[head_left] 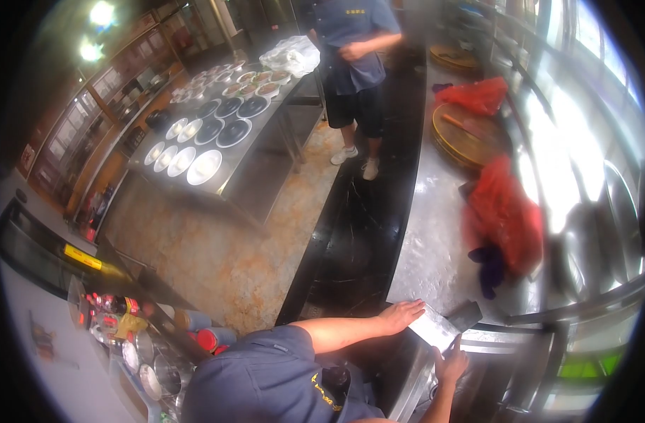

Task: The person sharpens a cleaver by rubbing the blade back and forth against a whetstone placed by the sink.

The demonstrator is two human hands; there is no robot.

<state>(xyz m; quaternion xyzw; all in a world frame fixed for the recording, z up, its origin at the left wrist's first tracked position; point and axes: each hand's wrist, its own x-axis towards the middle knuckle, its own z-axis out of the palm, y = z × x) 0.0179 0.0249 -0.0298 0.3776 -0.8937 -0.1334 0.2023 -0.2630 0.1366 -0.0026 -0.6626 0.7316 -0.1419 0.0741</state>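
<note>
A broad, shiny rectangular blade that looks like a cleaver [434, 328] lies at the edge of the metal counter. It overlaps a dark block [466, 316], possibly a whetstone. My left hand [401, 316] rests on the blade's near-left end, fingers stretched out and flat. At the lower end of the blade, my right hand [449, 364] is closed, apparently round the handle, which the fingers hide. One finger reaches up along the blade.
Red plastic bags [502, 218] and a round chopping board [465, 135] lie along the metal counter [428, 240]. Another person [354, 53] stands on the dark floor strip. A steel table [227, 173] holds several plates and bowls. Bottles and pots [146, 352] crowd the left side.
</note>
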